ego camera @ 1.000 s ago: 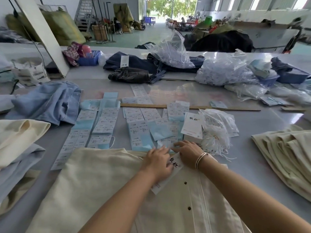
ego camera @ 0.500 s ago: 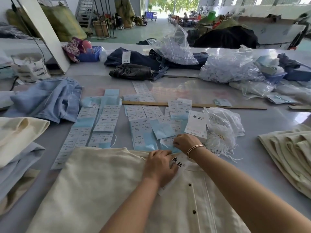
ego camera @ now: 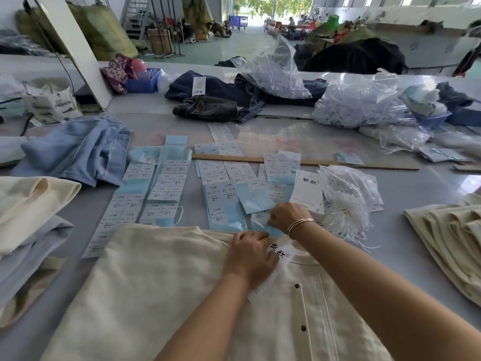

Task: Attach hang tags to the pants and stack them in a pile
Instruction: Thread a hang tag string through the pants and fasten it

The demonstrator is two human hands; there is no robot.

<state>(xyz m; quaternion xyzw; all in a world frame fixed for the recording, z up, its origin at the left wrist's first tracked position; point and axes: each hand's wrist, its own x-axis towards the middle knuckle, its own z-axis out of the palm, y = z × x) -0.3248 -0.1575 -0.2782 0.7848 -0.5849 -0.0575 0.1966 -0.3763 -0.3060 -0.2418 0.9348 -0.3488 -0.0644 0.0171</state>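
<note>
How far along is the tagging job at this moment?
Done: folded cream pants lie piled at the right. In hand: the left hand holds a white hang tag with black characters on the cream pants laid out in front, while the right hand picks at a small white label sticker. Left: folded cream and blue pants stacked at the left, apparently untagged.

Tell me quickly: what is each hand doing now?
Left hand: holds the hang tag on the cream pants.
Right hand: pinches a sticker label.
</note>
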